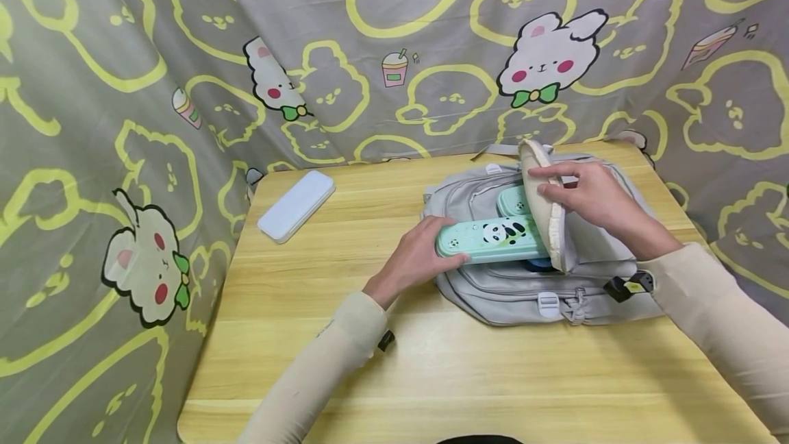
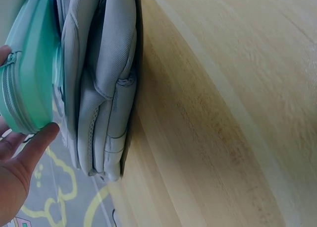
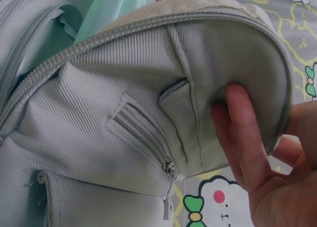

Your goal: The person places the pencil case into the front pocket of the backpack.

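A grey backpack [image 1: 493,307] lies on the table with its zipped front flap [image 1: 542,207] lifted. My left hand [image 1: 422,249] grips one end of a mint-green pencil case [image 1: 481,242] printed with a panda, fingers on the far side and thumb on the near side. The case's other end passes behind the flap, over the pocket. A second mint-green case [image 1: 513,202] shows inside the bag. My right hand [image 1: 592,197] pinches the flap's edge and holds it up; in the right wrist view its fingers press the flap's grey outer face [image 3: 133,83]. Something dark blue [image 1: 540,264] sits under the panda case.
A pale blue-white case [image 1: 297,205] lies at the table's back left. The wooden table [image 1: 296,334] meets a grey patterned curtain [image 1: 370,108] at the back and sides. A strap [image 1: 502,149] sticks up behind the backpack.
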`<move>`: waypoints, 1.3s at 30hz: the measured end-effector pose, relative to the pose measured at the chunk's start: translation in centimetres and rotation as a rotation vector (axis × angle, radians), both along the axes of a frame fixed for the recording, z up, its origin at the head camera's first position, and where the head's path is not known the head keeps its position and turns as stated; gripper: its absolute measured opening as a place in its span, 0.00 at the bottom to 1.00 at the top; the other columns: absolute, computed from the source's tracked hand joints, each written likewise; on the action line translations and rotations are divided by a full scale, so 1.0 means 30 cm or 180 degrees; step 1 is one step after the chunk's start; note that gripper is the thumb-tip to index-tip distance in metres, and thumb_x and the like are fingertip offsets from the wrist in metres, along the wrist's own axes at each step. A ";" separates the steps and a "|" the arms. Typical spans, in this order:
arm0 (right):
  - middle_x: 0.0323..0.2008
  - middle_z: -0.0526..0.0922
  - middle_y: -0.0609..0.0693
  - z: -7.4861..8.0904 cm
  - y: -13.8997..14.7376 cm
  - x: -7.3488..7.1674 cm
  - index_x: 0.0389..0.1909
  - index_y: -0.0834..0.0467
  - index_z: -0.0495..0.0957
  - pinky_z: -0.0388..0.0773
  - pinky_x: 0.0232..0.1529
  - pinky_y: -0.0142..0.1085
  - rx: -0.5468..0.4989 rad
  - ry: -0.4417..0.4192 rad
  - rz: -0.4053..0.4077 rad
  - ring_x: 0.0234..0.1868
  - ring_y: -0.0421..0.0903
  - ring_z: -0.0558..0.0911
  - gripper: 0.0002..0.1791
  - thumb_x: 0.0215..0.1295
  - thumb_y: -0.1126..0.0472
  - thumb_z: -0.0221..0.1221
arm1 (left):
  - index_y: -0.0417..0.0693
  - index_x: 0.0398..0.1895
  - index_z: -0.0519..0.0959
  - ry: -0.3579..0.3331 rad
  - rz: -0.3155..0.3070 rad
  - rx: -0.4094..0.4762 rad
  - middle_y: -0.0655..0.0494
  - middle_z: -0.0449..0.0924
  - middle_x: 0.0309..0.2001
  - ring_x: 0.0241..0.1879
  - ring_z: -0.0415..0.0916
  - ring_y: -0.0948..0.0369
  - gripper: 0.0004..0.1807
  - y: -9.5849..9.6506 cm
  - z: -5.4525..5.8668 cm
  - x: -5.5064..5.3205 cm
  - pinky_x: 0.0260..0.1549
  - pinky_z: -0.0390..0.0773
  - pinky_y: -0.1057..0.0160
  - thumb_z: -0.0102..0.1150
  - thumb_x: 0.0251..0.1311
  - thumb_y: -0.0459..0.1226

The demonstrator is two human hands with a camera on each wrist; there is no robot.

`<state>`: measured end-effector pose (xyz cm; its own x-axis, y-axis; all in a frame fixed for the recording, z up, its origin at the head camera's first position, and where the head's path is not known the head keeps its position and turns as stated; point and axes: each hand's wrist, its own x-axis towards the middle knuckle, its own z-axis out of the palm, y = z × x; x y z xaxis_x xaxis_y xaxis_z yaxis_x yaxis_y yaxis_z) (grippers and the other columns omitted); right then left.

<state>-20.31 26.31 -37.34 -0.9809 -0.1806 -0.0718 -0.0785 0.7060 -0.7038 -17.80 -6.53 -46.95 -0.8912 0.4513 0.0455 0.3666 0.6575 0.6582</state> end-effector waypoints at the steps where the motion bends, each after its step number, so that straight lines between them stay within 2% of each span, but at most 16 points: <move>1: 0.80 0.67 0.67 -0.001 0.000 0.001 0.74 0.55 0.79 0.82 0.36 0.26 -0.0008 -0.0004 0.0005 0.65 0.66 0.83 0.26 0.79 0.55 0.65 | 0.54 0.77 0.74 -0.0002 -0.0001 0.0003 0.56 0.78 0.69 0.62 0.78 0.58 0.42 0.001 0.000 0.001 0.63 0.81 0.55 0.75 0.64 0.58; 9: 0.80 0.68 0.66 -0.003 -0.008 0.003 0.73 0.54 0.80 0.82 0.35 0.27 -0.0054 -0.0001 -0.0033 0.63 0.61 0.84 0.25 0.79 0.55 0.65 | 0.54 0.76 0.75 -0.0012 0.0004 0.0016 0.56 0.79 0.68 0.61 0.78 0.59 0.42 0.006 -0.003 0.002 0.63 0.80 0.55 0.75 0.64 0.59; 18: 0.82 0.65 0.67 -0.007 -0.004 0.002 0.75 0.55 0.79 0.83 0.36 0.27 -0.0051 -0.0116 -0.0033 0.63 0.62 0.82 0.26 0.80 0.54 0.64 | 0.55 0.76 0.75 -0.0043 0.0009 0.0018 0.57 0.78 0.69 0.62 0.78 0.60 0.42 0.019 -0.012 0.002 0.64 0.80 0.57 0.74 0.64 0.61; 30: 0.82 0.65 0.67 -0.006 -0.009 0.005 0.74 0.55 0.79 0.84 0.35 0.32 -0.0099 -0.0116 -0.0048 0.59 0.59 0.82 0.25 0.80 0.55 0.64 | 0.55 0.75 0.76 -0.0026 0.0042 0.0019 0.56 0.79 0.69 0.64 0.78 0.59 0.40 0.042 -0.017 0.005 0.65 0.80 0.56 0.76 0.64 0.59; 34: 0.81 0.66 0.67 -0.005 -0.009 0.004 0.74 0.55 0.80 0.85 0.34 0.33 -0.0110 -0.0115 -0.0066 0.54 0.53 0.83 0.25 0.80 0.55 0.64 | 0.54 0.76 0.75 -0.0020 0.0018 -0.0010 0.56 0.79 0.70 0.65 0.78 0.58 0.41 0.046 -0.018 0.004 0.65 0.80 0.56 0.75 0.64 0.60; 39: 0.80 0.69 0.65 -0.002 -0.015 0.002 0.73 0.54 0.81 0.84 0.34 0.32 -0.0143 -0.0080 -0.0087 0.44 0.38 0.81 0.25 0.79 0.55 0.65 | 0.55 0.77 0.74 -0.0062 -0.0032 0.0037 0.56 0.77 0.71 0.67 0.77 0.58 0.42 0.033 -0.026 -0.002 0.69 0.79 0.54 0.75 0.64 0.59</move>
